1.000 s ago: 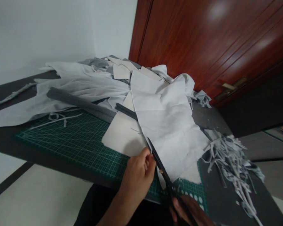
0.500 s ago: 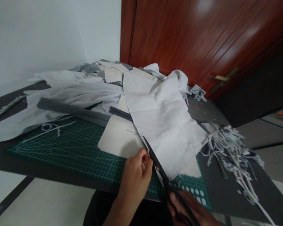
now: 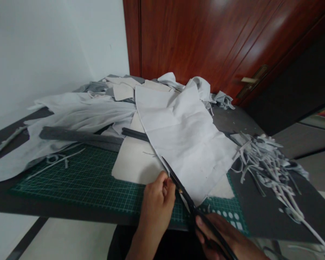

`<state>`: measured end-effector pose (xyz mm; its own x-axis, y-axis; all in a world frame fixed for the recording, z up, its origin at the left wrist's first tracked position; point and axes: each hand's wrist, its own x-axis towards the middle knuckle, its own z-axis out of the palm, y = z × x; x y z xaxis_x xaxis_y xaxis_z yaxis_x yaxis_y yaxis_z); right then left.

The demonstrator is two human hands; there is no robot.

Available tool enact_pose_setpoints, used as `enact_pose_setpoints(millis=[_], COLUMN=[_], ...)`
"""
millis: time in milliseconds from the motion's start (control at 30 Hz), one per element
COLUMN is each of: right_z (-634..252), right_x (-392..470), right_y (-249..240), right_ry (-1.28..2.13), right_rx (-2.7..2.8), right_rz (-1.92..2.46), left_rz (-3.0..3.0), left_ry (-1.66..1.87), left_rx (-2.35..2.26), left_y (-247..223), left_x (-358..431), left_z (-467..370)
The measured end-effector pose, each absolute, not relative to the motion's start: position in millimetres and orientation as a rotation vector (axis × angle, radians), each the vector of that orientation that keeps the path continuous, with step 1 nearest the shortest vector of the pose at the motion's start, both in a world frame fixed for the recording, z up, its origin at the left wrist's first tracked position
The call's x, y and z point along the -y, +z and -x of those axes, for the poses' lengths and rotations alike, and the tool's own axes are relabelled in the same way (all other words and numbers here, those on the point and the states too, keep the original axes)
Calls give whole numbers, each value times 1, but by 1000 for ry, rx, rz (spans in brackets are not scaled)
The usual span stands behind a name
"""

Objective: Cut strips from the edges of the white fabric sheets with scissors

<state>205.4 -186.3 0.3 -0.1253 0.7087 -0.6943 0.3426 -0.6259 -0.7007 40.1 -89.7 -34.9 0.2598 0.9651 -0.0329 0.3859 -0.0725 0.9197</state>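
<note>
My right hand [image 3: 220, 231] is wrapped round the handles of black scissors [image 3: 184, 194] at the table's front. Their blades point away and to the left, along the left edge of a white piece of fabric [image 3: 184, 137]. Right beside the blades, my left hand [image 3: 158, 198] pinches the fabric's edge, where a narrow strip shows. Beneath the white fabric lies a cream piece of cloth [image 3: 130, 159], and a dark folded strip [image 3: 134, 134] pokes out between the two. A green cutting mat [image 3: 92, 177] lies underneath.
Crumpled white cloth [image 3: 78, 112] and a dark grey fabric roll [image 3: 70, 134] lie at left. A tangled heap of fabric strips [image 3: 265, 162] is on the right. More scraps [image 3: 124, 88] lie at the back. A red-brown door [image 3: 184, 43] stands behind the table.
My view has turned a little, so the door and the back of the table sit further left. Both hands keep their hold, with the scissors still at the fabric's edge.
</note>
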Motion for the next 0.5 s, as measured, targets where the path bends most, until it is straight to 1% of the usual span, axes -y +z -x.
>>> enact_pose_setpoints(millis=[200, 500], right_z=[-206, -202], right_x=[185, 191], right_y=[5, 3], right_ry=[1800, 1743], right_rx=[1266, 1170], right_rz=[1879, 1837], left_rz=[-1619, -1629], left_ry=[813, 781], left_rx=[-1279, -1258], left_y=[-33, -34], left_x=[91, 90], left_z=[-39, -39])
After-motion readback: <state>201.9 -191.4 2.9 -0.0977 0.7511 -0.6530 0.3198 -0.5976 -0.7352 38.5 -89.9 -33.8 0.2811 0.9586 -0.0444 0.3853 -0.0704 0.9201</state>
